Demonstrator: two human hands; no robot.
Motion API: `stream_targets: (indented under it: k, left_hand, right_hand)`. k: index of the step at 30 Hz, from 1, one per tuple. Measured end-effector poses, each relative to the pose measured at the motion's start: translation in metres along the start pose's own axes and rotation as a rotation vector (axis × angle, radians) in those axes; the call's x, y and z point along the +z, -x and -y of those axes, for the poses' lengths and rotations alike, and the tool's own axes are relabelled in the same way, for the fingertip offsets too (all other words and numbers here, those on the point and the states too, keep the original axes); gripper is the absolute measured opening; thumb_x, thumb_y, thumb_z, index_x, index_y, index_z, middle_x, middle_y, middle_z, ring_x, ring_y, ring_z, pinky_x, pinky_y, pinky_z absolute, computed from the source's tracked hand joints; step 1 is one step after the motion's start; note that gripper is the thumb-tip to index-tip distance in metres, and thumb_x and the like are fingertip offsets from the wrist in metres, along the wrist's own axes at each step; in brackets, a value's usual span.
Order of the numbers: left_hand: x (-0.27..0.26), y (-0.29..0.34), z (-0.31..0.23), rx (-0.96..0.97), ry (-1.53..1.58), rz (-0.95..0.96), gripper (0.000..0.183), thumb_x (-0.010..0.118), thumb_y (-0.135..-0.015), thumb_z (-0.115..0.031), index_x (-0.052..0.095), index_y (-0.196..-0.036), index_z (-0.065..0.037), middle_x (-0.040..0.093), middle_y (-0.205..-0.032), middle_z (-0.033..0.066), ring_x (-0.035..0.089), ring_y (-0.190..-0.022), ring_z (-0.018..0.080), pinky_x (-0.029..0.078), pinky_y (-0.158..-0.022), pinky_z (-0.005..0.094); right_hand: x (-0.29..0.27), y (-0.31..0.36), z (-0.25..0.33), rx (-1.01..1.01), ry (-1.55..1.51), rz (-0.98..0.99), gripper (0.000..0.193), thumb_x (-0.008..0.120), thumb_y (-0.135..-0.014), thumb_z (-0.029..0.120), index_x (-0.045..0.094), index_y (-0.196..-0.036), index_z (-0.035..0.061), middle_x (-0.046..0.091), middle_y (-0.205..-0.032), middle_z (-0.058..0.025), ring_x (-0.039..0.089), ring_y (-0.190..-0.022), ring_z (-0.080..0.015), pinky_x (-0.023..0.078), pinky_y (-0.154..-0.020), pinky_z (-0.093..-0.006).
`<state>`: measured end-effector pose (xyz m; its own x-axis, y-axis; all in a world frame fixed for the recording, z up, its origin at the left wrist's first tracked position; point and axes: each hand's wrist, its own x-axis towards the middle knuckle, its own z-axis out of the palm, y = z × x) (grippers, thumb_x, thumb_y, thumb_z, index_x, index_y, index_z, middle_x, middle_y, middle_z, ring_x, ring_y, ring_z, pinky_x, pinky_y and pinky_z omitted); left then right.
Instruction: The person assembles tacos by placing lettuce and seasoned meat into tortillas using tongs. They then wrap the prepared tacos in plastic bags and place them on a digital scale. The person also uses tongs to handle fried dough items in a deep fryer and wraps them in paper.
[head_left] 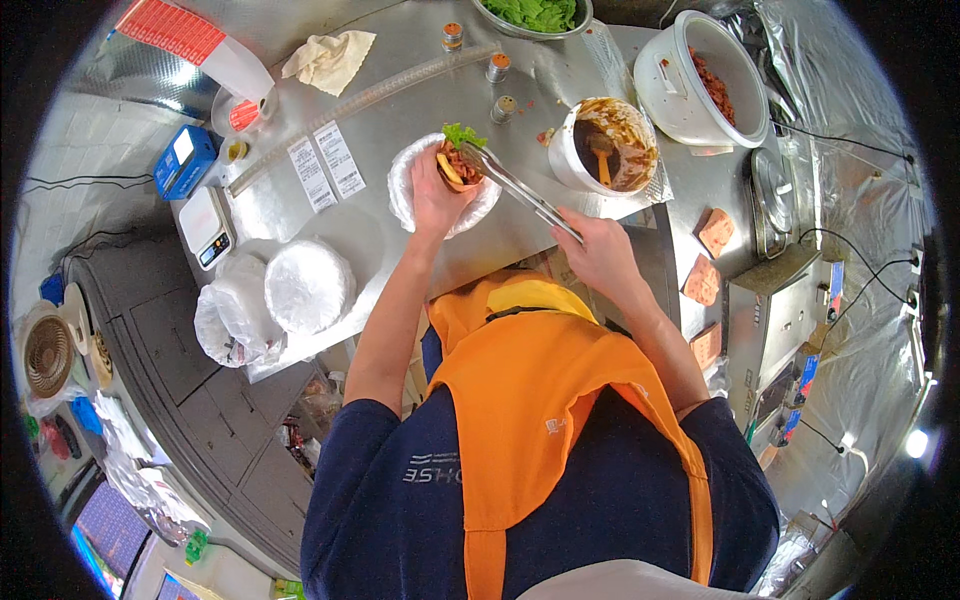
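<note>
My left hand (436, 198) is wrapped round a stuffed bun (462, 176) with chopped reddish meat in its opening. Green lettuce (464, 134) sticks out of the bun's far side. Under them stands a round bowl (484, 208) lined with clear plastic. With my right hand (603, 255) I grip metal tongs (528, 192), whose tips reach the filling at the bun's opening. To the right of the tongs is a white tub (562, 163) smeared with brown sauce, with an orange-handled utensil (602, 160) inside.
A large white tub (655, 90) of chopped meat stands far right, and a metal bowl of lettuce (530, 12) at the back. Several shakers (498, 68) stand behind my hands. Leftward are plastic-covered bowls (310, 285), receipts (326, 165), a scale (205, 225) and a cloth (328, 62).
</note>
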<state>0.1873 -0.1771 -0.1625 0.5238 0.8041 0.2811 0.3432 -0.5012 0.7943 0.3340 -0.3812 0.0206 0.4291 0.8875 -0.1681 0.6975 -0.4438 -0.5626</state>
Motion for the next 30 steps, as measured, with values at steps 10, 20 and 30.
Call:
stream_targets:
  k: [10, 20, 30]
  left_hand:
    - [-0.006, 0.004, -0.014, -0.017, 0.113, 0.015, 0.103, 0.096, -0.061, -0.018, 0.04, -0.144, 0.006, 0.048, -0.139, 0.0249, 0.046, -0.131, 0.0428, 0.041, -0.112, 0.0465]
    - [-0.008, 0.011, -0.004, -0.042, 0.128, -0.014, 0.094, 0.094, -0.068, -0.018, 0.043, -0.145, 0.0, 0.051, -0.137, 0.0221, 0.049, -0.13, 0.0409, 0.045, -0.11, 0.046]
    - [-0.004, 0.025, -0.025, -0.064, 0.036, -0.112, 0.082, 0.083, -0.076, -0.009, 0.042, -0.146, 0.003, 0.044, -0.147, 0.0253, 0.043, -0.137, 0.0443, 0.038, -0.115, 0.0491]
  right_hand:
    - [-0.003, 0.018, -0.007, 0.151, -0.239, -0.015, 0.035, 0.065, -0.099, 0.02, 0.066, -0.127, -0.0003, 0.069, -0.071, -0.0106, 0.06, -0.059, -0.0131, 0.049, -0.059, -0.0304]
    - [-0.008, 0.013, -0.003, 0.147, -0.216, 0.008, 0.036, 0.067, -0.097, 0.023, 0.069, -0.123, -0.0006, 0.072, -0.077, -0.0171, 0.073, -0.071, -0.0263, 0.055, -0.068, -0.034]
    - [-0.039, 0.039, -0.014, 0.274, -0.406, -0.267, 0.037, 0.066, -0.1, 0.021, 0.068, -0.129, -0.0021, 0.073, -0.079, -0.0058, 0.059, -0.061, -0.0061, 0.048, -0.056, -0.0248]
